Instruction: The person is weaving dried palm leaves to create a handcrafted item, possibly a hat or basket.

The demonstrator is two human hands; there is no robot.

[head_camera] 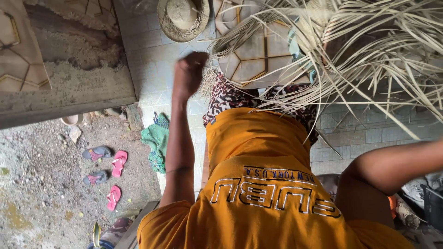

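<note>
Pale dried palm-leaf strips [369, 50] fan out over the tiled floor [152, 64], above the lap; the left hand [190, 74] is closed in a fist around their gathered ends. The right hand is out of view, its fingers' state unknowable. A woven straw hat [183, 17] lies near the floor's far edge, pink flip-flops [119, 163] on the dirt beside it

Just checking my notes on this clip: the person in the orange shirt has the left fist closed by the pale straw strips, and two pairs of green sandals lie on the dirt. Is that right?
Not quite. The head view shows the sandals are pink and grey-blue, not green. The rest holds: the orange shirt, the left hand closed in a fist beside the pale straw strips.
</note>
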